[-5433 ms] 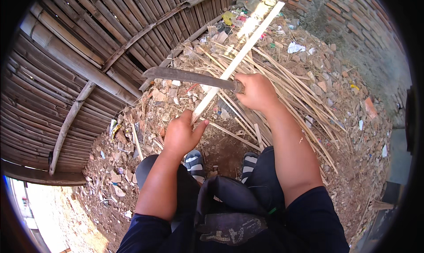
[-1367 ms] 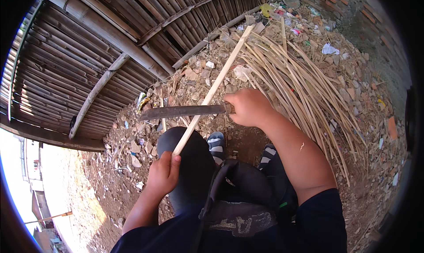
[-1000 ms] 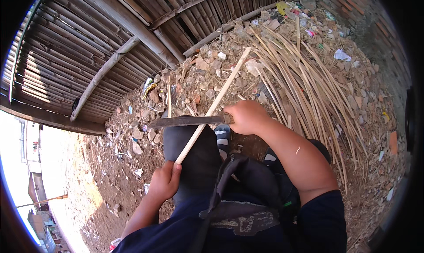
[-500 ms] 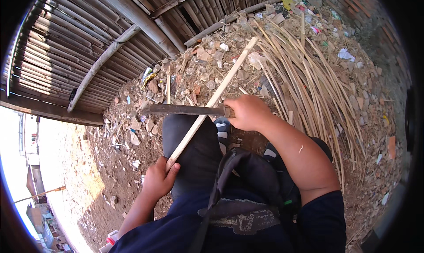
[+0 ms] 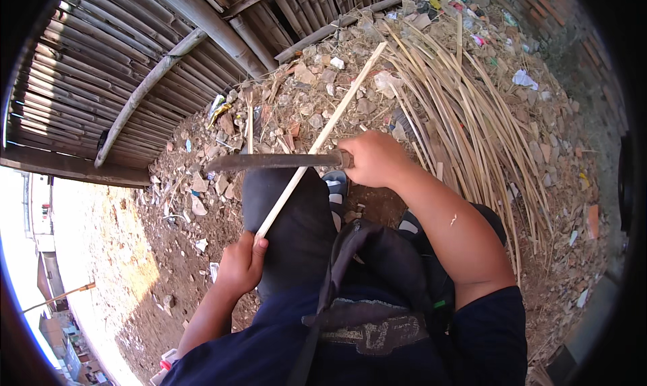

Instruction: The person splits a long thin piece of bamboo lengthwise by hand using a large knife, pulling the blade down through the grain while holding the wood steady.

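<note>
My left hand (image 5: 240, 265) is closed round the lower end of a long, pale bamboo strip (image 5: 345, 103). The strip slants up and to the right, passing over my dark-trousered left knee (image 5: 286, 197). In my right hand (image 5: 375, 160) is the handle of a machete (image 5: 259, 162), its dark, slightly curved blade pointing left. Blade and strip cross just above the knee; whether the edge touches the strip I cannot tell. The fingers of my right hand wrap the handle and hide most of it.
A large heap of split bamboo strips (image 5: 465, 130) lies on the right. Rubble and litter cover the ground (image 5: 195, 217). A bamboo-slat wall (image 5: 135, 69) rises at the upper left, and a brick wall (image 5: 573, 49) stands at the far right. My sandalled feet (image 5: 335, 190) are below the blade.
The strip has turned slightly and looks narrower. The blade has tilted a little, and its tip lies a bit further left. Both hands keep their hold; the whole view has shifted slightly.
</note>
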`<move>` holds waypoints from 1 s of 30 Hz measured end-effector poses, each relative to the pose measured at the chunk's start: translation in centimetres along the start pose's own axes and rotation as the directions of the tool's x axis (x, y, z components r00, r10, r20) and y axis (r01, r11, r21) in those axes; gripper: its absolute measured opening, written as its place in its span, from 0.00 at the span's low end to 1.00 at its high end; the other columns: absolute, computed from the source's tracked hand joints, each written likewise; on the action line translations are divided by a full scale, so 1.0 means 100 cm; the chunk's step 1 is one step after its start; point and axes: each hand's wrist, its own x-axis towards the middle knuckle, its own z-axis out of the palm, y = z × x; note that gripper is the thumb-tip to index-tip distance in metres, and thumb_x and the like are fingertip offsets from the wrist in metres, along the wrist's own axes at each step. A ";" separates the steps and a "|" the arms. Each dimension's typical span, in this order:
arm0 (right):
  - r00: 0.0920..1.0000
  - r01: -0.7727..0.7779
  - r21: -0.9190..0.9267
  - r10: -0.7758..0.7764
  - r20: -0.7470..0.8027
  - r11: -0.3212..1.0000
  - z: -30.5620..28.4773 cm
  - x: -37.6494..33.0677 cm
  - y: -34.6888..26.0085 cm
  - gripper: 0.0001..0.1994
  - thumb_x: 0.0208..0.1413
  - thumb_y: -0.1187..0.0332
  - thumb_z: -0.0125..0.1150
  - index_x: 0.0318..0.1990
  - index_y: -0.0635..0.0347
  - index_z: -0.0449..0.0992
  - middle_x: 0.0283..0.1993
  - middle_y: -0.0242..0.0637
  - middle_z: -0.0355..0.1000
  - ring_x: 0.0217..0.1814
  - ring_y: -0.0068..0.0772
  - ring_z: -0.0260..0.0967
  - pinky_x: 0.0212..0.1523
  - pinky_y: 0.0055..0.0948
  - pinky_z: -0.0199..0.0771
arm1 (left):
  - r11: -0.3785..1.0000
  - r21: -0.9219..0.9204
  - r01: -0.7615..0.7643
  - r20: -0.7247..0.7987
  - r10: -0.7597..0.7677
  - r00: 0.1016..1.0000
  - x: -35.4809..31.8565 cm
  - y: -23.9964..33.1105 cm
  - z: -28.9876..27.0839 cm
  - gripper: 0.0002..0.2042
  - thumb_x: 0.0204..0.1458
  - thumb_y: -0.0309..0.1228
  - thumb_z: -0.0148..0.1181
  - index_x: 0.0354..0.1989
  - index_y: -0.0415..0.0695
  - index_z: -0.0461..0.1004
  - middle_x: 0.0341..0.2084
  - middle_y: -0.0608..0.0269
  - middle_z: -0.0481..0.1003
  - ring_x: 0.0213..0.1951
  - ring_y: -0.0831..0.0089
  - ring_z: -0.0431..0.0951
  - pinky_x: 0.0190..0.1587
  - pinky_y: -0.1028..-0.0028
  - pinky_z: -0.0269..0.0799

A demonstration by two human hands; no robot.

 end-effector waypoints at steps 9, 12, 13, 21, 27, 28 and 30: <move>0.985 -0.169 0.106 0.163 0.056 0.980 0.000 0.004 0.000 0.16 0.47 0.61 0.67 0.44 0.53 0.83 0.36 0.49 0.80 0.44 0.56 0.80 0.46 0.52 0.81 | 1.000 0.003 -0.030 -0.019 0.030 0.999 0.000 0.006 -0.001 0.18 0.70 0.43 0.50 0.36 0.38 0.66 0.21 0.37 0.75 0.28 0.33 0.77 0.30 0.43 0.69; 0.977 -0.207 0.155 0.196 0.082 0.966 -0.001 0.006 0.001 0.16 0.47 0.62 0.67 0.45 0.52 0.83 0.37 0.49 0.80 0.45 0.56 0.80 0.46 0.52 0.80 | 0.999 0.032 -0.019 -0.038 0.020 0.999 0.003 0.007 0.003 0.18 0.70 0.42 0.51 0.36 0.38 0.66 0.19 0.37 0.74 0.27 0.33 0.78 0.28 0.43 0.70; 0.984 -0.180 0.128 0.176 0.037 0.975 -0.004 0.004 -0.004 0.15 0.45 0.64 0.67 0.43 0.53 0.83 0.34 0.50 0.80 0.42 0.57 0.79 0.44 0.52 0.80 | 0.999 0.025 -0.020 -0.048 0.022 0.999 0.002 0.007 0.004 0.18 0.70 0.42 0.51 0.36 0.38 0.66 0.19 0.37 0.74 0.27 0.33 0.78 0.28 0.43 0.70; 0.981 -0.174 0.153 0.184 -0.053 0.973 0.000 0.001 0.005 0.13 0.45 0.66 0.67 0.41 0.53 0.84 0.31 0.51 0.79 0.38 0.58 0.79 0.40 0.52 0.79 | 0.997 0.082 -0.010 -0.098 0.018 0.995 0.001 0.006 0.014 0.17 0.69 0.42 0.54 0.36 0.38 0.65 0.19 0.37 0.75 0.25 0.33 0.77 0.27 0.43 0.71; 0.982 -0.181 0.132 0.170 0.087 0.975 0.008 0.009 0.008 0.15 0.46 0.63 0.66 0.43 0.51 0.83 0.35 0.46 0.80 0.43 0.54 0.80 0.44 0.52 0.80 | 0.999 0.028 -0.027 -0.084 0.029 0.996 0.004 0.009 0.010 0.17 0.69 0.41 0.54 0.35 0.38 0.65 0.19 0.37 0.74 0.25 0.33 0.77 0.27 0.43 0.70; 0.984 -0.168 0.123 0.159 0.079 0.978 0.001 0.009 0.005 0.15 0.46 0.63 0.66 0.43 0.51 0.83 0.35 0.46 0.80 0.43 0.54 0.80 0.44 0.52 0.80 | 0.999 0.025 -0.027 -0.101 0.029 0.994 0.005 0.008 0.010 0.17 0.69 0.41 0.54 0.35 0.38 0.65 0.19 0.37 0.74 0.25 0.33 0.77 0.27 0.43 0.70; 0.980 -0.192 0.088 0.187 0.060 0.977 -0.015 0.003 -0.011 0.14 0.45 0.64 0.66 0.42 0.51 0.83 0.35 0.46 0.80 0.42 0.54 0.80 0.43 0.53 0.80 | 0.998 0.018 -0.058 -0.099 0.060 0.993 0.004 0.002 0.009 0.17 0.69 0.41 0.54 0.35 0.38 0.66 0.19 0.36 0.74 0.26 0.33 0.77 0.28 0.43 0.70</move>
